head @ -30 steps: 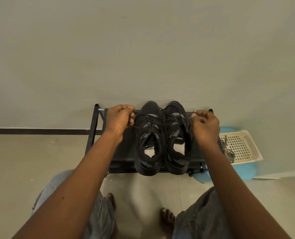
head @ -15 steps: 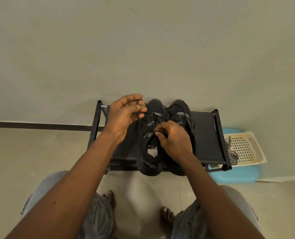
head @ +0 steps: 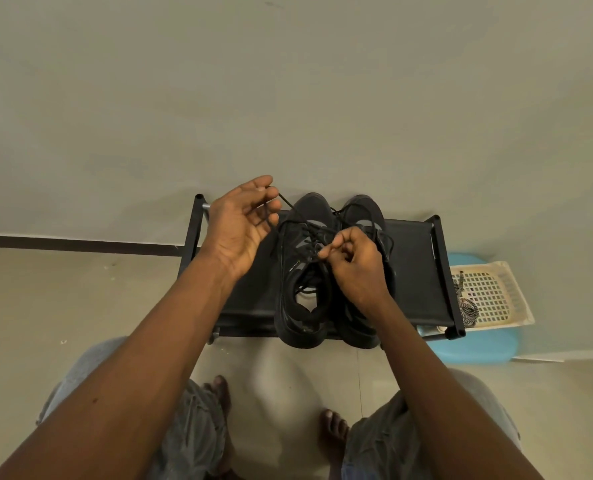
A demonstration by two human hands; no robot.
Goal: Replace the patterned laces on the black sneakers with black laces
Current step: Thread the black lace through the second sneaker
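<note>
Two hands hold one black lace (head: 287, 202) taut for tying, mid-frame: left hand (head: 239, 226) hooks it, right hand (head: 354, 265) pinches it.

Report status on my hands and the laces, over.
Left hand holds black lace end, raised. Right hand pinches the lace over left-side sneaker. Patterned laces off, lying in basket. Nothing seen in the way.

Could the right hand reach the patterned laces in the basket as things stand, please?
Probably yes: patterned laces lie uncovered in the basket, but the right hand first must release the black lace.
</note>
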